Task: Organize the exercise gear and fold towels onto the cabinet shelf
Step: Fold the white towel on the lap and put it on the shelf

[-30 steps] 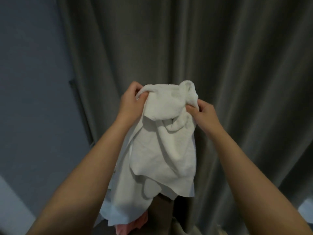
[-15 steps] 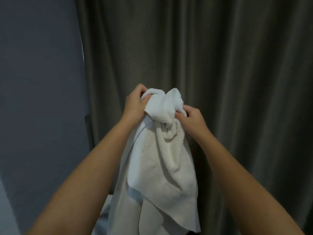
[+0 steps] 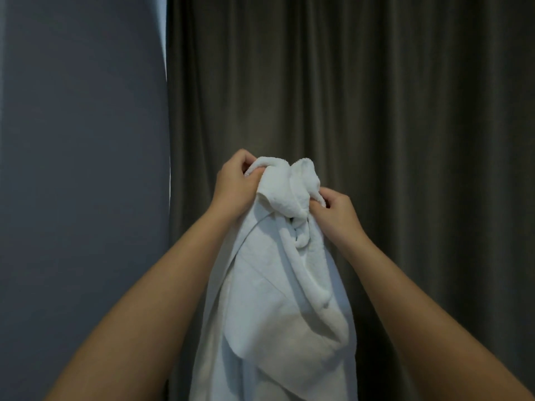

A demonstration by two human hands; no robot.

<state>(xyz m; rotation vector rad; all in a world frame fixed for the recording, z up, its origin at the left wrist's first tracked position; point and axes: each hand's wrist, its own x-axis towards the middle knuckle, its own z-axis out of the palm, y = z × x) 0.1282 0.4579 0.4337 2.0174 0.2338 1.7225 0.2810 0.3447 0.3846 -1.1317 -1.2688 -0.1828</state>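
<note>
A white towel [image 3: 278, 299] hangs bunched and crumpled in the air in front of me, its lower end running out of the bottom of the view. My left hand [image 3: 234, 183] grips the towel's upper left edge with curled fingers. A little lower, my right hand [image 3: 335, 212] pinches the upper right edge. The two hands are close together, with a twisted wad of towel between them. No cabinet or shelf is in view.
A dark grey-brown pleated curtain [image 3: 376, 96] fills the background right behind the towel. A flat blue-grey wall [image 3: 81, 140] takes up the left side, with a thin bright gap where it meets the curtain.
My hands have come closer together and the towel's top has bunched up. The view has tilted up, so the pink cloth and things below the towel are out of sight.
</note>
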